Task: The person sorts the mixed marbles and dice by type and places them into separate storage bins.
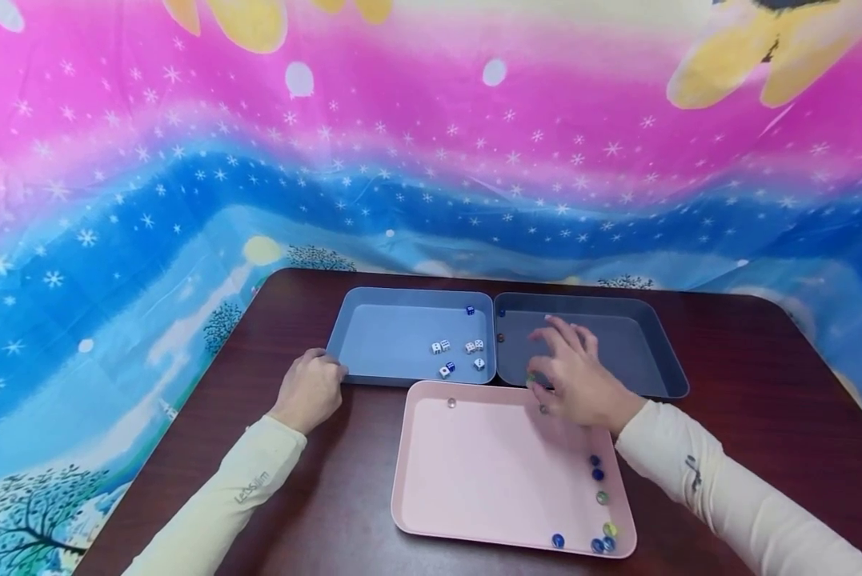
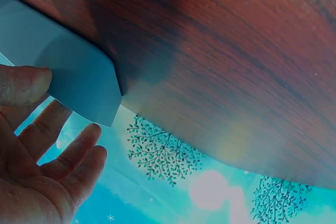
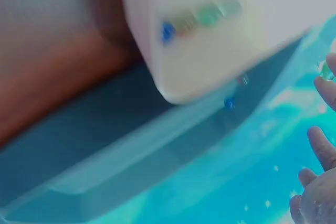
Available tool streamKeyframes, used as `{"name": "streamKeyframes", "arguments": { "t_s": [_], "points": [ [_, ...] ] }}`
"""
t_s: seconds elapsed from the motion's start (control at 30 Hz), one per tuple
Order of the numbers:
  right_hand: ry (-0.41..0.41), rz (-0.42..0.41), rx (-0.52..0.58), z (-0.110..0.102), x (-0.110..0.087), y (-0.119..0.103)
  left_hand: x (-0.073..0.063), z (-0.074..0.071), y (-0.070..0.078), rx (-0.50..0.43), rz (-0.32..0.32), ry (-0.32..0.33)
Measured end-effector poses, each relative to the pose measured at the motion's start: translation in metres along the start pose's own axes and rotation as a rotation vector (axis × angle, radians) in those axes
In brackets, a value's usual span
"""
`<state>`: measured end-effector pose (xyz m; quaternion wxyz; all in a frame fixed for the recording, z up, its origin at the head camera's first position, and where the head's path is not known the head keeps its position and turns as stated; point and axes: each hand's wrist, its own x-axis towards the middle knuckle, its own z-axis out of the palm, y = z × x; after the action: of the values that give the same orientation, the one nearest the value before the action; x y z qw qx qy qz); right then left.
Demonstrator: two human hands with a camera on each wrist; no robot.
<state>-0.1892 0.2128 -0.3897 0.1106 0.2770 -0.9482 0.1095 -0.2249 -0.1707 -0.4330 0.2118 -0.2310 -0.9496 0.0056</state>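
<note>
My left hand grips the blue-grey tray at its near left side; in the left wrist view the thumb lies on the tray wall, with fingers on its other side. A greenish glass marble is pinched between fingertips of my right hand, above the near edge of the dark grey tray. Its other fingers are spread. Below it, the pink tray holds several marbles, including a clear one, a green one and a yellowish one.
Several white dice and a few blue dice lie in the blue-grey tray. A blue marble and a brownish marble sit along the dark tray's left wall. The trays touch on a dark wooden table before a patterned cloth.
</note>
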Motion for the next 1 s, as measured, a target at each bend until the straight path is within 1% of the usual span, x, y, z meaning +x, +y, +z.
{"name": "streamKeyframes", "arguments": {
  "t_s": [0.1, 0.23, 0.43, 0.6, 0.7, 0.8, 1.0],
  "points": [
    [0.028, 0.011, 0.016, -0.009, 0.014, 0.004, 0.0, 0.0, 0.0, -0.006, -0.005, -0.002],
    [0.033, 0.023, 0.002, -0.018, 0.032, 0.008, 0.0, 0.0, -0.001, -0.006, -0.009, 0.0],
    [-0.015, 0.055, 0.005, -0.026, 0.058, 0.009, 0.0, 0.0, 0.0, 0.004, 0.001, 0.01],
    [-0.077, 0.091, -0.004, -0.022, 0.07, 0.014, -0.001, 0.0, 0.0, 0.008, -0.003, 0.005],
    [-0.114, 0.133, -0.001, -0.019, 0.067, 0.019, -0.001, 0.0, 0.001, 0.003, 0.003, 0.005],
    [-0.127, 0.162, -0.003, -0.019, 0.059, 0.022, 0.0, 0.0, 0.001, 0.004, 0.016, 0.015],
    [-0.116, 0.148, -0.025, -0.019, 0.041, 0.026, -0.001, -0.001, -0.001, 0.004, 0.014, 0.029]
  ]
}}
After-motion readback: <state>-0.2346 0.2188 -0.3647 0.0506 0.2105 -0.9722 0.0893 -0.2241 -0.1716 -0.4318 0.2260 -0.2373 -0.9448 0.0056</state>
